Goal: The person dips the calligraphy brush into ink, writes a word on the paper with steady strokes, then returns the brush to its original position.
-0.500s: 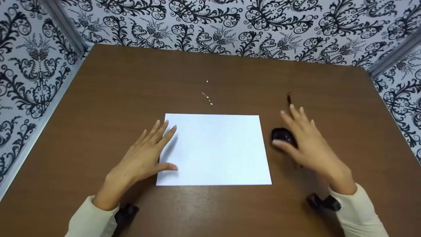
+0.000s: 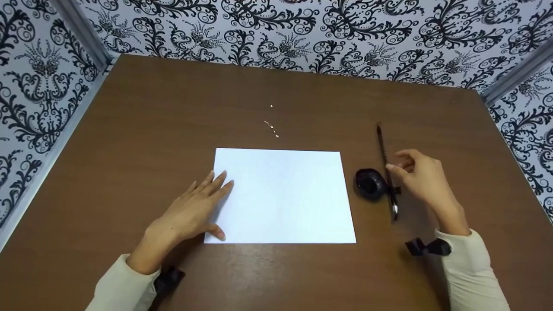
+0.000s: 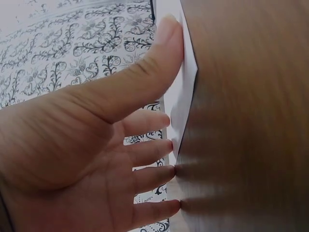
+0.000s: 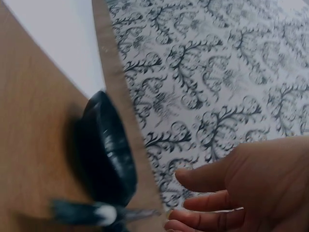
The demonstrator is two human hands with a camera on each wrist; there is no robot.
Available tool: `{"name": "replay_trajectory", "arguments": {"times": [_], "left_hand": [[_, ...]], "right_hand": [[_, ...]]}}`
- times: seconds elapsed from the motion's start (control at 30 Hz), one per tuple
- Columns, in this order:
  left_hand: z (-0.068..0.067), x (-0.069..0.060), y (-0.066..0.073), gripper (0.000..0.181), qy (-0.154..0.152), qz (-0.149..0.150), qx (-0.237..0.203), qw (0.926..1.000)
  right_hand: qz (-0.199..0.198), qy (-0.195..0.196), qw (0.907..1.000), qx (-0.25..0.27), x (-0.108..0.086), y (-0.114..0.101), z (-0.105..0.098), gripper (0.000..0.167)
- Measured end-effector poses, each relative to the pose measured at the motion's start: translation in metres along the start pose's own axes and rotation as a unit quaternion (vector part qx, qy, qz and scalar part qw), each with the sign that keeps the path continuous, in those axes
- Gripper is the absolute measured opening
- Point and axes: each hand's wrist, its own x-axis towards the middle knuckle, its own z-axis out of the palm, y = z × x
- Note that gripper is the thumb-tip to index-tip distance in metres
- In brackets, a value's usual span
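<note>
- Left hand (image 2: 188, 216): fingers spread on the paper's (image 2: 285, 196) left side, gripping nothing.
- Right hand (image 2: 421, 177): loosely bent, empty, beside the brush (image 2: 383, 151), right of the black bowl (image 2: 368, 183).

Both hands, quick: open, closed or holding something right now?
Left hand: open, at the white paper.
Right hand: at the paintbrush; whether it grips cannot be told.

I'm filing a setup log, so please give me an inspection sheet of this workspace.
Surface: brown table.
Job's things: white paper; black bowl to its right; brush beside the bowl.
Clutter: small pale flecks beyond the paper.
Hands: left hand at the paper's left edge, fingers spread; right hand at the brush, contact unclear.
Cables: nothing seen.
Surroundings: black-and-white patterned walls.
</note>
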Motion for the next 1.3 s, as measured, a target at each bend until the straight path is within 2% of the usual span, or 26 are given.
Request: {"name": "replay_trajectory", "arguments": {"times": [0.2, 0.43, 0.57, 0.8, 1.0, 1.13, 1.3], "left_hand": [[-0.001, 0.008, 0.0, 0.109, -0.013, 0.009, -0.003, 0.9999], [0.001, 0.008, 0.002, 0.099, 0.016, 0.032, 0.02, 0.9992], [0.001, 0.008, 0.003, 0.095, 0.018, 0.033, 0.008, 0.9993], [0.001, 0.008, 0.007, 0.087, 0.029, 0.058, 0.017, 0.9977], [-0.001, 0.008, 0.008, 0.085, 0.036, 0.061, 0.028, 0.9971], [0.0, 0.009, 0.009, 0.084, 0.047, 0.075, 0.039, 0.9953], [0.002, 0.006, 0.008, 0.078, 0.034, 0.093, 0.01, 0.9951]], "right_hand": [[0.054, -0.033, 0.998, -0.001, 0.002, 0.008, 0.003, 0.053], [0.098, -0.029, 0.9948, 0.008, 0.001, 0.011, 0.012, 0.049], [0.107, -0.028, 0.9937, 0.015, 0.002, 0.01, 0.014, 0.046], [0.105, -0.02, 0.9941, 0.019, 0.005, 0.012, 0.017, 0.038], [0.099, -0.01, 0.9945, 0.033, 0.006, 0.01, 0.008, 0.039], [0.094, 0.024, 0.9944, 0.042, 0.003, 0.007, -0.006, 0.043], [0.084, 0.11, 0.9862, 0.091, -0.005, -0.01, -0.018, 0.046]]}}
